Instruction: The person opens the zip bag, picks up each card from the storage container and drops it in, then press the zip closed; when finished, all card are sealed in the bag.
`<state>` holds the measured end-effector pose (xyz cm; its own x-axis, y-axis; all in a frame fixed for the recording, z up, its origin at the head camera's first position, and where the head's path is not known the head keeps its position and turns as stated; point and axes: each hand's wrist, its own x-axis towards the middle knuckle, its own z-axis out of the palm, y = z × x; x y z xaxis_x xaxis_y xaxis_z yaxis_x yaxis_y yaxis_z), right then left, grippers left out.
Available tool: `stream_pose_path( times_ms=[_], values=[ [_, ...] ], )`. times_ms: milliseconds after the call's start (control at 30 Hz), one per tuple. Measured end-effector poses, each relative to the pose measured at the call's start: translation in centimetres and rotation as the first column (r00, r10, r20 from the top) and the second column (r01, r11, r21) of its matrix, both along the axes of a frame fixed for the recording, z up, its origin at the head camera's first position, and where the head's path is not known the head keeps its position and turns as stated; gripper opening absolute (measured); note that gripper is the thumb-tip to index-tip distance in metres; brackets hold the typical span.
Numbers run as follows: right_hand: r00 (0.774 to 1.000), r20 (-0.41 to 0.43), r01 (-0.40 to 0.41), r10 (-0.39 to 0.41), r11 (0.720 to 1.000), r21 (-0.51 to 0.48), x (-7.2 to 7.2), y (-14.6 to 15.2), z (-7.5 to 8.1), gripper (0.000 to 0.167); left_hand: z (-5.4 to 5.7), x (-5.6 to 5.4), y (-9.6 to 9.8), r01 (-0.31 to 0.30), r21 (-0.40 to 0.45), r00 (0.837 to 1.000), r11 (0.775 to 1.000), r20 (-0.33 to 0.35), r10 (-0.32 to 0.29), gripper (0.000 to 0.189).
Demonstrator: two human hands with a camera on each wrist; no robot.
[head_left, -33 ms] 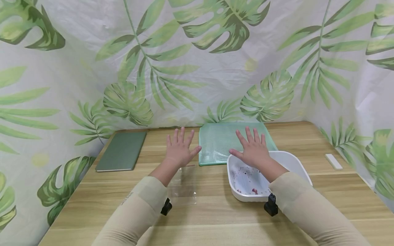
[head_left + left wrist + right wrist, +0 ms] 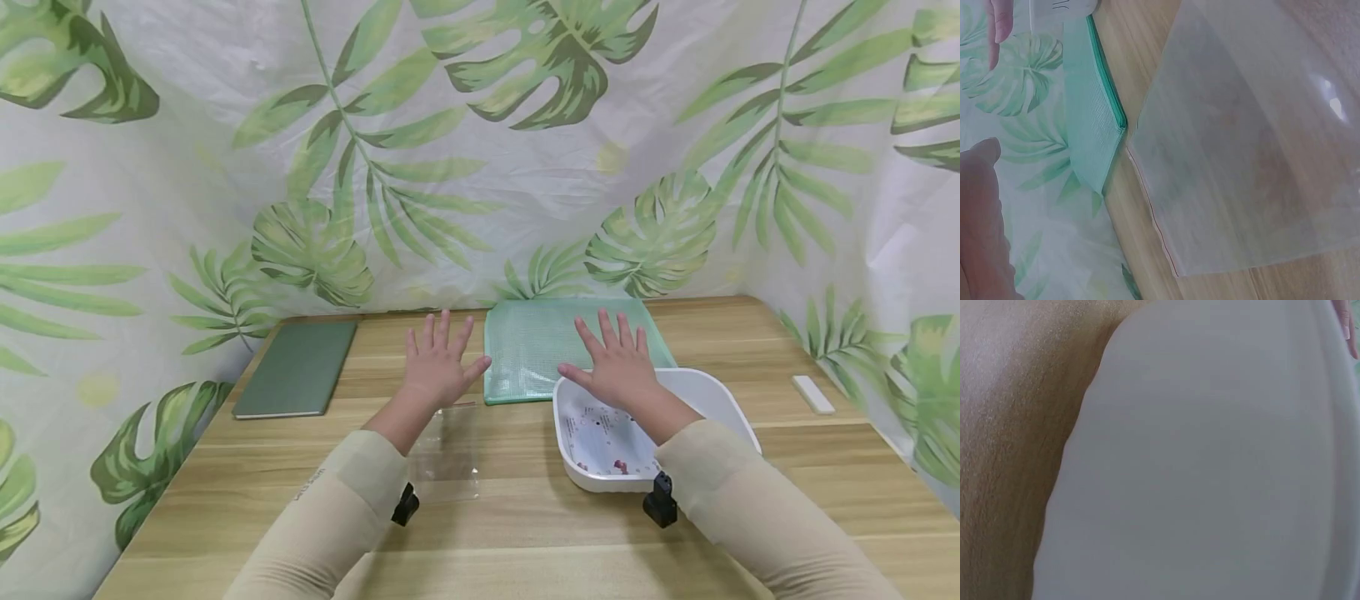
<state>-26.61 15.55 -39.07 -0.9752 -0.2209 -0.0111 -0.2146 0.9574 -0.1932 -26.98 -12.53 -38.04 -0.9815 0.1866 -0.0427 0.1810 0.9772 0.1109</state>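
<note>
Fingers spread and straight, my left hand (image 2: 437,364) hovers above the table just beyond a clear plastic zip bag (image 2: 450,458). In the left wrist view that bag (image 2: 1241,156) lies flat, a red line along its seal edge. My right hand (image 2: 618,367), also spread wide, is over the far left part of a white basin (image 2: 705,400) and holds nothing. Stickers or a printed sheet with small red figures show on the basin's inner bottom. The basin's pale side (image 2: 1191,462) fills most of the right wrist view. Behind the hands lies a green mesh zip pouch (image 2: 525,350).
A dark green notebook (image 2: 296,371) lies at the table's far left. Toward the right edge is a small white bar-shaped object (image 2: 813,394). Leaf-printed cloth (image 2: 420,208) hangs behind the wooden table (image 2: 517,550) and along its sides.
</note>
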Motion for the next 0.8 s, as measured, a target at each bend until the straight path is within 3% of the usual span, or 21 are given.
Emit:
stream_pose_path(
  times_ms=[300,400,467,567,633,733,800],
  values=[
    [1.000,-0.007,-0.011,0.011,1.000,-0.012,0.1,0.0,0.1,0.088,0.1,0.4,-0.4,0.005,0.031,1.000,0.999,-0.006,-0.005,0.076],
    [0.999,-0.027,-0.021,0.020,0.997,-0.075,0.5,-0.6,0.6,0.087,0.0,0.7,-0.8,0.001,0.076,1.000,0.997,-0.012,0.000,0.076],
    [0.999,-0.041,-0.026,0.020,0.986,-0.167,1.1,-1.3,1.3,0.085,-0.2,1.0,-1.1,0.000,0.116,1.000,0.993,-0.023,0.002,0.076],
    [0.997,-0.076,-0.041,0.016,0.943,-0.330,2.0,-2.7,2.1,0.077,-0.6,1.5,-1.8,0.000,0.212,0.999,0.977,-0.053,0.011,0.073],
    [0.996,-0.089,-0.049,0.011,0.898,-0.438,2.7,-3.8,2.5,0.070,-0.8,1.9,-2.4,0.001,0.283,0.996,0.959,-0.087,0.025,0.069],
    [0.995,-0.101,-0.068,0.014,0.836,-0.545,3.7,-5.5,2.5,0.061,-1.4,2.5,-3.4,-0.018,0.396,0.991,0.918,-0.114,0.069,0.065],
    [0.996,-0.090,-0.067,0.015,0.790,-0.609,4.3,-6.8,2.3,0.057,-1.9,2.9,-4.1,-0.054,0.470,0.989,0.881,-0.095,0.111,0.064]
  ],
)
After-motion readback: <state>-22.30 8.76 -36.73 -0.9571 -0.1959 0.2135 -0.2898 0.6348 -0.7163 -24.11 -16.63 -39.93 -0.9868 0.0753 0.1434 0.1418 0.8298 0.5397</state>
